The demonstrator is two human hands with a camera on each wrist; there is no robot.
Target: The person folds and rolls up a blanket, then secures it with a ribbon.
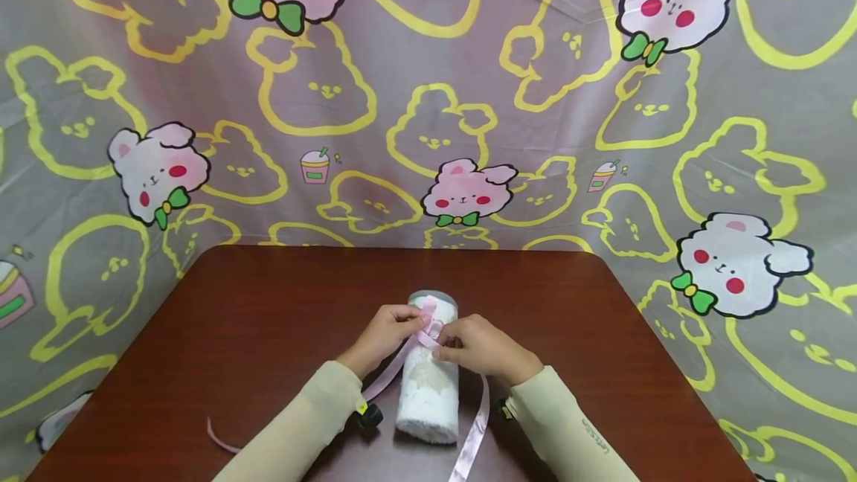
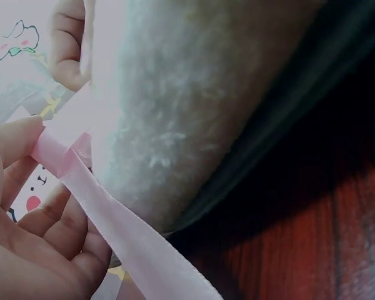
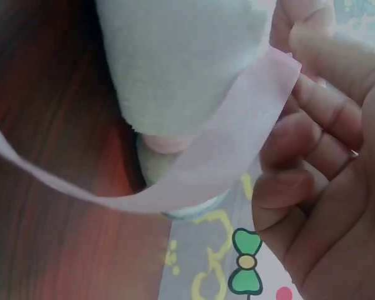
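Observation:
A cylinder wrapped in fuzzy white cloth (image 1: 431, 402) lies lengthwise on the table, its grey rim (image 1: 435, 294) at the far end. Pink satin ribbon (image 1: 474, 434) crosses over the wrapping near that end, and its tails hang down on both sides. My left hand (image 1: 384, 333) pinches the ribbon between thumb and forefinger; the left wrist view shows the ribbon (image 2: 131, 244) folded at those fingertips. Over the cylinder's right side, my right hand (image 1: 489, 348) pinches another stretch of ribbon, which runs in a wide curve from its fingertips in the right wrist view (image 3: 231, 125).
Under everything is a reddish-brown table (image 1: 288, 303) with rounded far corners. A thin ribbon end (image 1: 217, 437) lies by the left forearm. Grey cloth (image 1: 375, 117) printed with rabbits and yellow outlines hangs around the back and sides.

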